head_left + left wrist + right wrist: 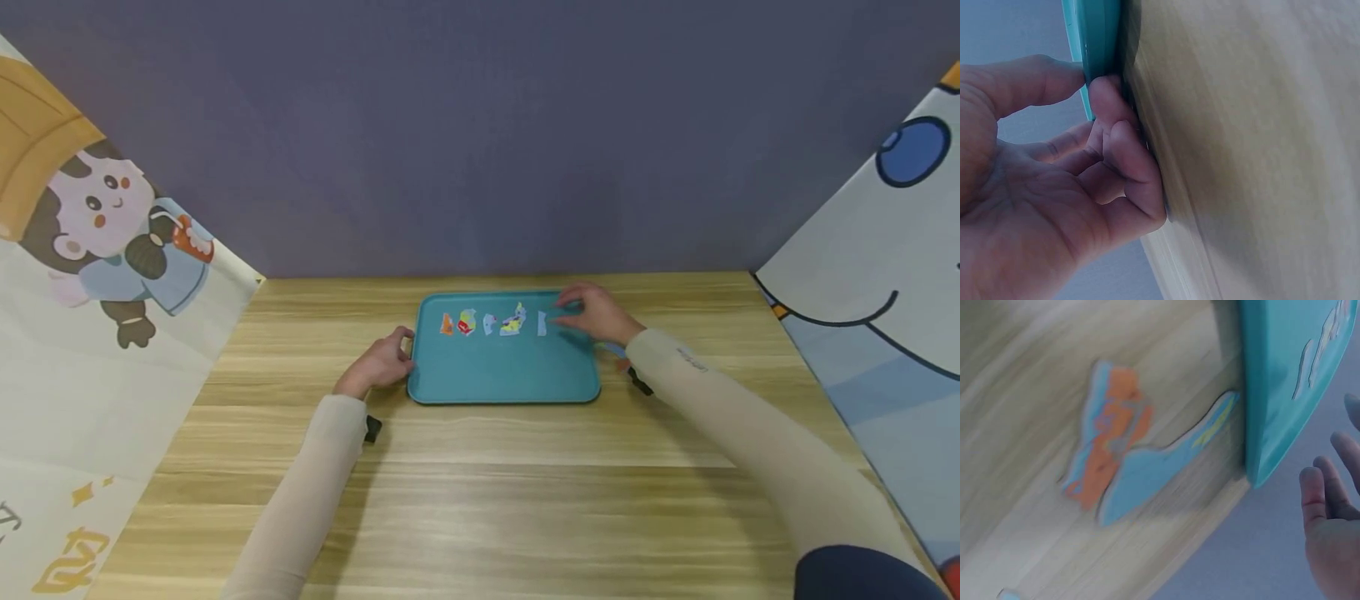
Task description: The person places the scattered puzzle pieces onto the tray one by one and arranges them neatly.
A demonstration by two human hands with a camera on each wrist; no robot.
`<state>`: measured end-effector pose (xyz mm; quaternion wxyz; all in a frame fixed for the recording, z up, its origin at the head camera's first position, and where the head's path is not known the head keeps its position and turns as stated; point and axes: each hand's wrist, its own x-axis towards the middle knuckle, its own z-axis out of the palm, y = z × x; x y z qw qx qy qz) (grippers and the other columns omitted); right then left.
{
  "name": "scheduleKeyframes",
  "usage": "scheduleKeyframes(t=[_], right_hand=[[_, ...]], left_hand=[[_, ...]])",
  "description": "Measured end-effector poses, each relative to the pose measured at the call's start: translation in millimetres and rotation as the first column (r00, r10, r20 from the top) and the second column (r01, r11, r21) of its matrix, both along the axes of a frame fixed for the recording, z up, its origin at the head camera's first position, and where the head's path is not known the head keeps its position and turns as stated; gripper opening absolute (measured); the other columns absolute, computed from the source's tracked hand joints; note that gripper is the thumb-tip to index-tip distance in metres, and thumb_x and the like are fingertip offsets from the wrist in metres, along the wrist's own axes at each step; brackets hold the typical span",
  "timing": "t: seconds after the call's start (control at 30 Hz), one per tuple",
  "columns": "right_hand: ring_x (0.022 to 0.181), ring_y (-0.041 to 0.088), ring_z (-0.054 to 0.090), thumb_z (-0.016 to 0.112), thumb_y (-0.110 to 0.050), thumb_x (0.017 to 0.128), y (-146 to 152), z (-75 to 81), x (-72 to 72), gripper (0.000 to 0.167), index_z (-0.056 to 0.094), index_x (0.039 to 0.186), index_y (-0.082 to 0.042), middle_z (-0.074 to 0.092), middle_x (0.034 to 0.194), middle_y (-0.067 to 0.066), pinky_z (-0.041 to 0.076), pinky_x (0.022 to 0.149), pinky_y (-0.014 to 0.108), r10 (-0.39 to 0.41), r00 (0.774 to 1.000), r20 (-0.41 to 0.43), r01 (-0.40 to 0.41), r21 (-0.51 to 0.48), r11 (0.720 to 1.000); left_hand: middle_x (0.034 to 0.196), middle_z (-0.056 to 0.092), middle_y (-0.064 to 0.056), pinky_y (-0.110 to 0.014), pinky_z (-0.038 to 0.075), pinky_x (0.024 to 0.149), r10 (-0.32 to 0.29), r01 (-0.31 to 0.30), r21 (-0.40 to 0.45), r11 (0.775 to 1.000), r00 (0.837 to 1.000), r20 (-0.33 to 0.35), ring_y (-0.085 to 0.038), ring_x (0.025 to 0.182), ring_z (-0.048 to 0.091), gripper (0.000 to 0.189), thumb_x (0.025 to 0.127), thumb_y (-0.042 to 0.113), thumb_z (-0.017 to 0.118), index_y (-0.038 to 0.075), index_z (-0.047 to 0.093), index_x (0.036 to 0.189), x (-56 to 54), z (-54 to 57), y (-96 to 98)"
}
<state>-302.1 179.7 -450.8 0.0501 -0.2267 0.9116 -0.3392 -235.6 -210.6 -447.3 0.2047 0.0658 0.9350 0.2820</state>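
A teal tray point(502, 375) lies on the wooden table, with several small irregular printed pieces in a row along its upper half, among them an orange piece point(447, 324) and a yellow and purple piece point(513, 320). My left hand point(381, 362) pinches the tray's left edge. In the left wrist view the thumb point(1041, 81) presses the rim while curled fingers sit at its underside. Over the tray's right part is my right hand point(596, 313), thumb and fingers apart, close to a narrow pale piece point(542, 323). Nothing shows between those fingers.
Right of the tray, an orange and blue piece point(1113, 431) and a light blue piece point(1147, 478) lie touching on the table point(495, 500). Part of another piece point(1008, 594) shows lower left in the right wrist view. A dark partition point(480, 150) stands behind.
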Motion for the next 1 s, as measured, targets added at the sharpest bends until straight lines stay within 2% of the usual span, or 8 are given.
scheduleKeyframes(t=[0.2,0.4,0.6,0.77,1.0], right_hand=[[0.105,0.034,0.053,0.072,-0.018,0.085,14.1,2.6,5.4,0.035,0.065,0.114,0.001,0.050,0.130,0.017,0.043,0.086,0.046,-0.023,1.000,0.001,0.023,-0.015,1.000],[0.108,0.032,0.052,0.070,-0.019,0.087,27.5,7.0,14.3,0.036,0.064,0.117,-0.001,0.050,0.130,0.015,0.043,0.087,0.047,-0.046,0.999,0.018,0.047,-0.047,0.998],[0.110,0.033,0.051,0.071,-0.013,0.085,44.2,5.9,20.1,0.032,0.065,0.113,0.000,0.054,0.125,0.015,0.043,0.088,0.046,-0.075,0.996,-0.047,0.072,-0.050,0.996],[0.108,0.036,0.050,0.071,-0.013,0.085,62.6,9.8,28.1,0.033,0.065,0.114,0.001,0.051,0.129,0.019,0.043,0.086,0.048,-0.100,0.993,-0.065,0.097,-0.045,0.994],[0.108,0.036,0.050,0.071,-0.007,0.083,79.7,6.5,38.2,0.027,0.067,0.109,0.002,0.057,0.119,0.020,0.043,0.084,0.048,-0.105,0.993,-0.059,0.104,-0.030,0.994]], left_hand=[[0.111,0.060,-0.018,-0.039,0.046,0.077,0.000,0.000,-0.003,1.000,1.000,0.001,-0.025,0.092,0.058,0.055,0.092,0.013,0.056,0.007,0.030,0.141,0.8,1.7,-1.2],[0.111,0.061,-0.018,-0.039,0.046,0.078,0.002,-0.002,0.000,1.000,1.000,0.002,-0.025,0.093,0.058,0.056,0.091,0.012,0.056,0.007,0.030,0.140,2.1,1.8,-1.0],[0.110,0.061,-0.018,-0.039,0.047,0.077,-0.004,0.005,0.008,1.000,1.000,-0.009,-0.025,0.091,0.058,0.056,0.091,0.012,0.057,0.006,0.030,0.140,2.2,0.1,-1.8],[0.109,0.061,-0.018,-0.039,0.047,0.076,-0.008,0.008,0.014,1.000,1.000,-0.007,-0.025,0.091,0.058,0.056,0.091,0.011,0.057,0.005,0.030,0.140,1.2,-0.7,-2.3],[0.106,0.061,-0.016,-0.038,0.046,0.074,-0.009,0.009,0.015,1.000,1.000,-0.009,-0.024,0.088,0.058,0.056,0.091,0.011,0.057,0.005,0.030,0.140,1.7,0.7,-1.8]])
